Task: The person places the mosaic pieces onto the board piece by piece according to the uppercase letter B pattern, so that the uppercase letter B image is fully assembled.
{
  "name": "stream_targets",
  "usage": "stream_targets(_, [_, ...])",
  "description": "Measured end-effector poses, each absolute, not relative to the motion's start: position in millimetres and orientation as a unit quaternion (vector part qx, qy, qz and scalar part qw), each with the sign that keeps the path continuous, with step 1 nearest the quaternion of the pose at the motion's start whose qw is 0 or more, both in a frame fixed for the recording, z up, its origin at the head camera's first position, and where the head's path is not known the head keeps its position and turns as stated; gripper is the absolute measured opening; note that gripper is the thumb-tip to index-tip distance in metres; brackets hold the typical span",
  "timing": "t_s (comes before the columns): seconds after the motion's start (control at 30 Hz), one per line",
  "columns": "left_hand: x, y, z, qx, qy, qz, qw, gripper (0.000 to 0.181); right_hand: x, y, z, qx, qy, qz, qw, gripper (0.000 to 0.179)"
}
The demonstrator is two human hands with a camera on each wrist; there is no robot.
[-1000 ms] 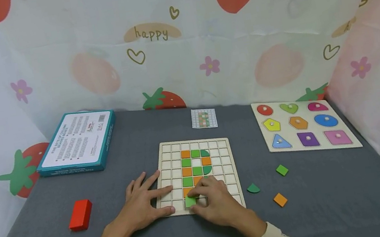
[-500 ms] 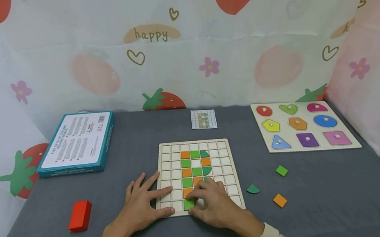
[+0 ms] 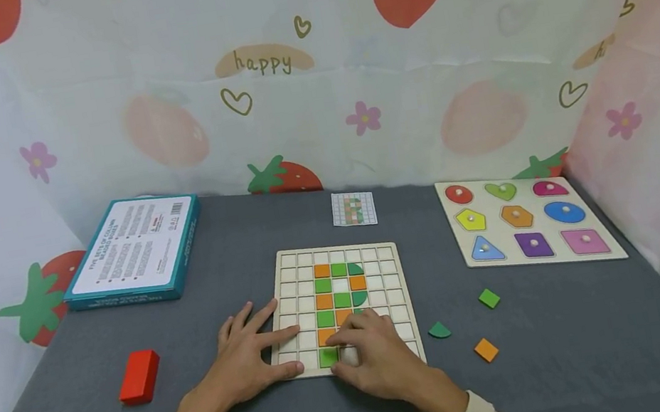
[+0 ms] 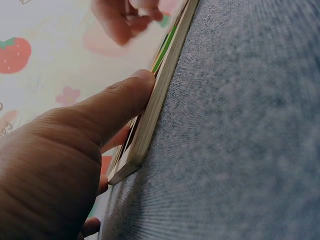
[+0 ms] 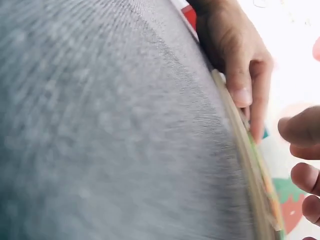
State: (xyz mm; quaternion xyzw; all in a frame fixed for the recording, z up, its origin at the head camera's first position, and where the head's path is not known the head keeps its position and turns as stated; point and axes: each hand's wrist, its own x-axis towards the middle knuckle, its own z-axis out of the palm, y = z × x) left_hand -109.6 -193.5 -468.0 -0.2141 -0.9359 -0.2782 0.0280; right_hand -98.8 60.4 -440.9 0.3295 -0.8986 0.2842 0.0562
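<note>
A pale wooden grid board lies on the grey cloth, its middle columns partly filled with orange, green and dark green quarter-round tiles. My left hand rests spread on the board's left side, its thumb pressing the near edge. Just right of that thumb, a green square tile sits flat in a near-row cell. My right hand hovers over the near right part of the board, thumb and fingers apart around nothing, and covers some cells. The right wrist view shows those fingertips clear of the board.
Right of the board lie a dark green quarter-round tile, a green tile and an orange tile. A pattern card and a shape puzzle are farther back. A red block and a teal box stand left.
The green tile, pinched by my right hand a second ago, has settled into its near-row cell. My right fingers have let go and lifted slightly to the right. The left hand stays put.
</note>
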Motion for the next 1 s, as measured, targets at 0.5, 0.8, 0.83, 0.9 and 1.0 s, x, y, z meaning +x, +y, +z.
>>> stream_targets(0.5, [-109,-194,-466,-0.215,-0.936,-0.279,0.019,0.062,-89,132,-389,0.34,-0.878,0.332,0.052,0.045])
stream_targets(0.8, [-111,-195,-467,-0.214,-0.935,-0.281,0.014,0.064,-94,193,-381,0.34,-0.886,0.313,0.03,0.052])
stream_targets(0.83, [-111,-195,-467,-0.214,-0.935,-0.281,0.014,0.064,-95,199,-381,0.342,-0.885,0.314,0.027,0.052])
stream_targets(0.9, [-110,-196,-467,-0.213,-0.935,-0.282,0.015,0.063,-98,210,-384,0.345,-0.884,0.315,0.023,0.054])
stream_targets(1.0, [-110,-195,-468,-0.212,-0.935,-0.282,0.017,0.063,-102,226,-390,0.343,-0.884,0.318,0.012,0.055])
